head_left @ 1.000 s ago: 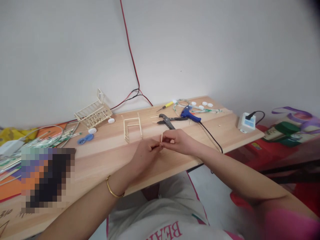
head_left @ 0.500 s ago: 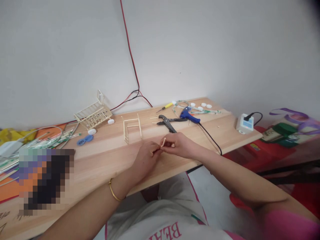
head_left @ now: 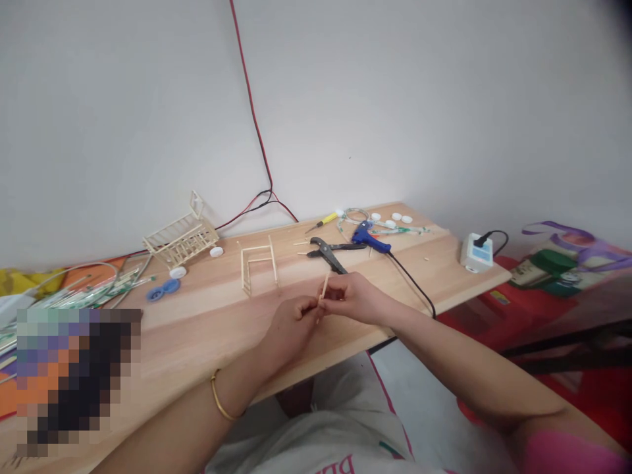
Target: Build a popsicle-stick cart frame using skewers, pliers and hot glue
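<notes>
A short thin wooden stick [head_left: 325, 284] stands up at a tilt between my fingertips above the table. My right hand [head_left: 359, 296] pinches it from the right with thumb and forefinger. From the other side my left hand [head_left: 292, 324], fingers closed, grips around its lower end, partly hidden by the fingers. A small open frame of sticks [head_left: 259, 261] stands on the table just beyond my left hand. Behind my right hand lie dark-handled pliers [head_left: 328, 253], and a blue glue gun [head_left: 370, 237] rests past them.
A larger stick model [head_left: 182, 240] leans near the wall, with white caps [head_left: 216, 251] and blue caps [head_left: 162, 289] beside it. Bagged sticks [head_left: 89, 289] lie left. A yellow-handled screwdriver [head_left: 323, 221] is at the back. The glue gun's cord hangs over the front edge; a white power box [head_left: 476, 253] sits right.
The stick shows longer and more upright between my fingers. Both hands stay together in nearly the same place; the view has shifted slightly, so the table sits a little lower.
</notes>
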Action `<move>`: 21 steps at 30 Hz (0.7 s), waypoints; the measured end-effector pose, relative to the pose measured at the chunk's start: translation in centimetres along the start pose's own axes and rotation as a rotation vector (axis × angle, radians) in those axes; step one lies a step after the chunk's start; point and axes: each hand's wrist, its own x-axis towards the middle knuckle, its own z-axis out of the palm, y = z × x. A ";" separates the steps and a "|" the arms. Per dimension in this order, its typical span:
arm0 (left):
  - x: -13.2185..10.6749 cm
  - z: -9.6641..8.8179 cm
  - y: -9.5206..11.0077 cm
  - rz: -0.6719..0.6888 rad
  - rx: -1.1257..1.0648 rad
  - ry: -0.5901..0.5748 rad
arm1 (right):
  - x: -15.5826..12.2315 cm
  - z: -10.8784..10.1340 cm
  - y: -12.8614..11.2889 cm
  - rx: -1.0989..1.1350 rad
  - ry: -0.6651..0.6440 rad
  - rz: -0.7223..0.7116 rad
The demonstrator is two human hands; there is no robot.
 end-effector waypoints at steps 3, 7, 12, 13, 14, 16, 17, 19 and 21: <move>0.0 -0.1 0.2 -0.083 -0.121 -0.035 | 0.1 -0.2 0.0 0.201 -0.088 0.057; 0.3 0.0 0.1 -0.166 -0.317 -0.077 | 0.6 -0.4 0.2 0.279 -0.144 0.100; 0.4 -0.4 0.3 -0.288 -0.570 -0.066 | 1.1 -0.3 0.2 0.253 -0.144 0.137; 0.3 -0.5 0.3 -0.296 -0.599 -0.053 | 0.9 -0.1 0.1 0.247 -0.116 0.131; 0.3 -0.6 0.3 -0.300 -0.634 -0.037 | 0.7 0.2 -0.2 0.230 -0.062 0.117; 0.3 -0.8 0.2 -0.322 -0.735 -0.009 | -0.1 1.0 -0.8 0.139 0.072 0.068; 0.3 -0.9 0.1 -0.343 -0.791 0.008 | -0.4 1.4 -1.1 0.057 0.130 0.036; 0.2 -0.9 -0.1 -0.387 -0.874 0.031 | -1.0 2.2 -1.7 -0.130 0.190 -0.018; 0.2 -0.9 -0.1 -0.391 -0.905 0.036 | -1.3 2.7 -2.2 -0.267 0.193 -0.062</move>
